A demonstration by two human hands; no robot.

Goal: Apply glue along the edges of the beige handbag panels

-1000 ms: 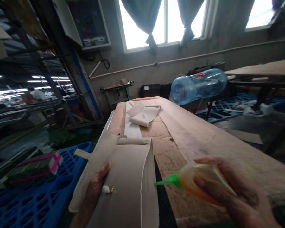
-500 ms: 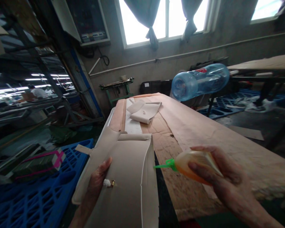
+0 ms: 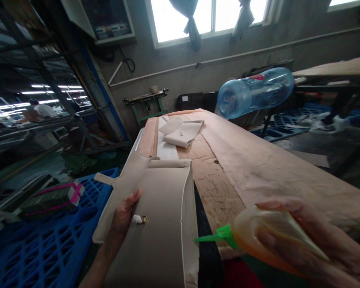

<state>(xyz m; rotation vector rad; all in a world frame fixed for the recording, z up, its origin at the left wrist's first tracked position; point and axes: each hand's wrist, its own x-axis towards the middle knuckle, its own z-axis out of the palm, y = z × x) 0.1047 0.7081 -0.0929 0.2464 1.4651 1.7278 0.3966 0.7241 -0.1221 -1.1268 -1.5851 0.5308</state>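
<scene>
My right hand [image 3: 310,236] is wrapped round a squeeze bottle [image 3: 267,230] of amber liquid, its green nozzle pointing left. The nozzle tip is at the right edge of a beige leather-like bag [image 3: 162,200]; whether it touches cannot be made out. My left hand [image 3: 124,214] grips the bag from the left, thumb on top and fingers hidden underneath. Beside that thumb, a small gold clasp [image 3: 143,219] with a white wrap sits on the bag's face. Farther up the table lies a second, folded beige piece [image 3: 184,134].
The work table [image 3: 258,160] is covered with tan sheet and worn cardboard. A large blue water bottle [image 3: 255,92] lies on its side beyond its right edge. At the lower left, a blue plastic pallet [image 3: 51,240] bears a bundle with pink strapping [image 3: 55,196].
The squeeze bottle in my right hand has come nearer and lower, its nozzle tip sliding along the bag's right edge toward me. My left hand stays at the same place on the bag.
</scene>
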